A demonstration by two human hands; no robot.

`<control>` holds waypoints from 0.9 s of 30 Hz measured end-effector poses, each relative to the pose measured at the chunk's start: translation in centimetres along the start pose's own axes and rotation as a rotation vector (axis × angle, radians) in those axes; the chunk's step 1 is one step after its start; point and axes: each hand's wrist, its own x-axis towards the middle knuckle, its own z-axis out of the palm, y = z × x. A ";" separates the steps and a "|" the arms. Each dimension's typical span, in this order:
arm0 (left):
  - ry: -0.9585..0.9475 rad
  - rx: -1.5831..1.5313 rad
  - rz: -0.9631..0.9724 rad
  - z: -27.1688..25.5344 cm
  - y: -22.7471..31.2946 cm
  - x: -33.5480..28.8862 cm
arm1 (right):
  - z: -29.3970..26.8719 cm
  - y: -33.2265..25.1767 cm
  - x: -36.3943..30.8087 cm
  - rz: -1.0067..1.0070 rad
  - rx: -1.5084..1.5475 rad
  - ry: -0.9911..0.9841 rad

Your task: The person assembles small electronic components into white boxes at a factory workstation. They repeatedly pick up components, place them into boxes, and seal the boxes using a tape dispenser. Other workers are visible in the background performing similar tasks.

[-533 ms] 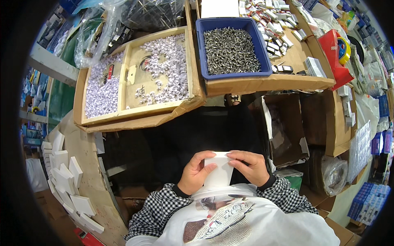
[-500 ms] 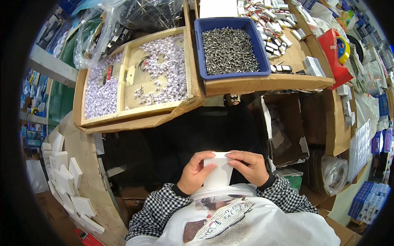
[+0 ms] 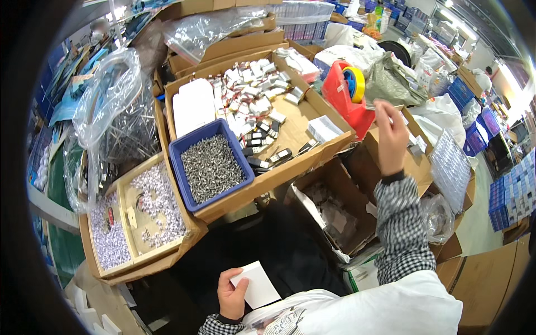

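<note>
At lower centre | white box (image 3: 261, 286) | left side in left grip (image 3: 231, 297)

Two bare hands are posing well apart. The left hand (image 3: 231, 295) is sitting low, close to the body, its thumb (image 3: 242, 286) pressing in a pinching grip while the forefinger (image 3: 229, 274) is curving just beyond. Behind that hand, a short stretch of left forearm (image 3: 219, 326) is showing. Well forward and to the right of it, the right hand (image 3: 392, 137) is pointing away from the body, fingers (image 3: 383, 113) bunching and their tips blurring, leaving any grip unclear. The right forearm (image 3: 400, 220) is lying nearly straight behind its wrist. Dark cuffs (image 3: 393, 178) are ringing both wrists; checked sleeves (image 3: 401, 245) are covering the arms.
</note>
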 end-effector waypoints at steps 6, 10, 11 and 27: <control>-0.001 0.020 0.039 -0.2 -0.7 0.0 | -1.5 3.6 6.0 0.410 -0.105 -0.312; -0.020 -0.032 0.022 0.0 -0.5 0.0 | -1.6 3.6 6.0 0.530 0.142 -0.333; -0.021 -0.008 0.026 0.1 -0.4 0.0 | -1.5 3.5 6.0 0.537 0.164 -0.329; -0.018 0.038 0.040 0.1 0.1 -0.4 | -2.8 0.9 3.2 0.675 0.304 -0.174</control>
